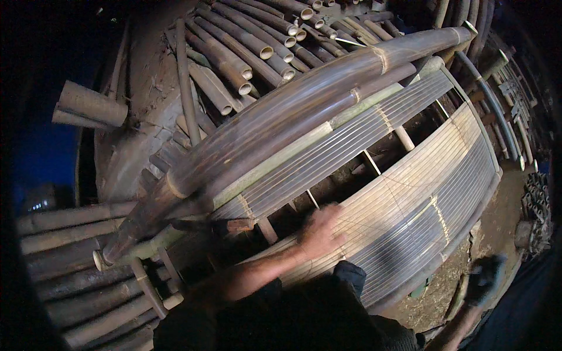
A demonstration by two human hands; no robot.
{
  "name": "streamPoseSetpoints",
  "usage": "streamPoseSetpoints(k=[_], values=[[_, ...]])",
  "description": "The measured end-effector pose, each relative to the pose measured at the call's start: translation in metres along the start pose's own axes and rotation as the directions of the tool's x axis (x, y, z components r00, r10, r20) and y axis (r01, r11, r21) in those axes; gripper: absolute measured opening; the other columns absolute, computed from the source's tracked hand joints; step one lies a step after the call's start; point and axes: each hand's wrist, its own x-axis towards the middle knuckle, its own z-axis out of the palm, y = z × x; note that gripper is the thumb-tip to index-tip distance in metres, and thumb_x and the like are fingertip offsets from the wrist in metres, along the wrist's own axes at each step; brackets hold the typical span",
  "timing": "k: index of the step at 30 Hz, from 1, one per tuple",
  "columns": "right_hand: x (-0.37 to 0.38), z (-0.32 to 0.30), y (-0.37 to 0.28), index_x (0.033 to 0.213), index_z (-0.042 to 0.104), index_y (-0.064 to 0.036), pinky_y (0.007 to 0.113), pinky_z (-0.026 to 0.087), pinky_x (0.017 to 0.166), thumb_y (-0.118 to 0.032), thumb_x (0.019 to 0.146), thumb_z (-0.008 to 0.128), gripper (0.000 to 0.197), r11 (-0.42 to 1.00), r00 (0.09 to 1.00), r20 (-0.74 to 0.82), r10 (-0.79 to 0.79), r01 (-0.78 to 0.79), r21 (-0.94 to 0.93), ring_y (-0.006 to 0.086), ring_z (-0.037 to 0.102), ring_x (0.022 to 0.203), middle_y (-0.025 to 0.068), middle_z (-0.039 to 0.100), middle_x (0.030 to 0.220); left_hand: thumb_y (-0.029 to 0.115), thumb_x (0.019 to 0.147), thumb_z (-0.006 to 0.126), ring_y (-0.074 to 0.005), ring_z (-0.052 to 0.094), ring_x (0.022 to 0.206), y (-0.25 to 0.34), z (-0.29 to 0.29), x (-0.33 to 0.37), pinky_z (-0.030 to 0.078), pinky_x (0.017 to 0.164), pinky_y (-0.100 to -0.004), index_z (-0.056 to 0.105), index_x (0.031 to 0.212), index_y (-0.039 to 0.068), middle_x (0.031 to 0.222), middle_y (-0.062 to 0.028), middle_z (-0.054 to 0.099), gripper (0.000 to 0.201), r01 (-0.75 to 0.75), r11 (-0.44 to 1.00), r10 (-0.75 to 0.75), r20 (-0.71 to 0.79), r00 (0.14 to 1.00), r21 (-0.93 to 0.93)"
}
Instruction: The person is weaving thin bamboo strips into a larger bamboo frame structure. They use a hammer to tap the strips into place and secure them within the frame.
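A bamboo bench or bed frame point(328, 126) with a thick dark pole along its far side stretches slantwise in front of me. Its near part is a panel of split bamboo slats point(410, 187), part pale and part dark, bound with pale lashing. My bare left hand point(319, 233) lies on the slats near their left end, fingers spread and nothing visible in it. At the lower right, my right hand point(487, 281) hangs beyond the panel's near edge in what looks like a dark glove. Its fingers are too dark and blurred to read.
Between the slat sections is a gap crossed by several short bamboo struts point(404, 139). A dark tool with a reddish-brown end point(240, 224) lies at the gap's left. Cut bamboo poles point(234, 47) are piled behind, more poles point(82, 257) at left. A wide bamboo piece point(91, 106) stands upper left.
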Motion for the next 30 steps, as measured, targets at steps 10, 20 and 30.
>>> streamPoseSetpoints(k=[10,20,30], values=[[0.055,0.029,0.150,0.119,0.056,-0.0039,0.040,0.053,0.061,-0.046,0.091,0.051,0.051,0.271,0.630,-0.393,0.670,-0.700,-0.661,0.0274,0.063,0.072,0.0139,0.064,0.097,0.010,0.085,0.059,-0.0261,0.051,0.071,0.165,0.050,-0.034,0.042,0.063,-0.0378,0.057,0.084,0.002,0.078,-0.0101,0.047,0.008,-0.236,0.595,0.408,0.036,0.912,-0.768],[0.065,0.128,0.125,0.095,0.061,-0.0010,0.025,0.028,0.036,-0.020,0.085,0.057,0.022,0.561,0.695,-0.047,0.718,-0.617,-0.552,0.0092,0.032,0.035,-0.0022,0.038,0.048,0.013,0.085,0.057,-0.0313,0.056,0.073,0.253,-0.045,0.037,0.045,0.065,-0.0400,0.052,0.080,0.001,0.077,-0.0132,0.049,0.015,-0.227,0.509,0.327,-0.057,0.943,-0.830],[0.000,-0.129,-0.139,0.117,0.048,-0.0032,0.033,0.034,0.080,-0.024,0.089,0.056,0.036,-0.043,0.815,-0.501,-0.290,-0.534,-0.844,0.0210,0.045,0.097,0.0102,0.049,0.110,0.013,0.076,0.060,-0.0344,0.057,0.065,0.270,-0.027,0.065,0.048,0.059,-0.0444,0.049,0.070,0.002,0.072,-0.0147,0.051,0.017,-0.496,0.558,0.508,-0.200,0.838,-0.665]])
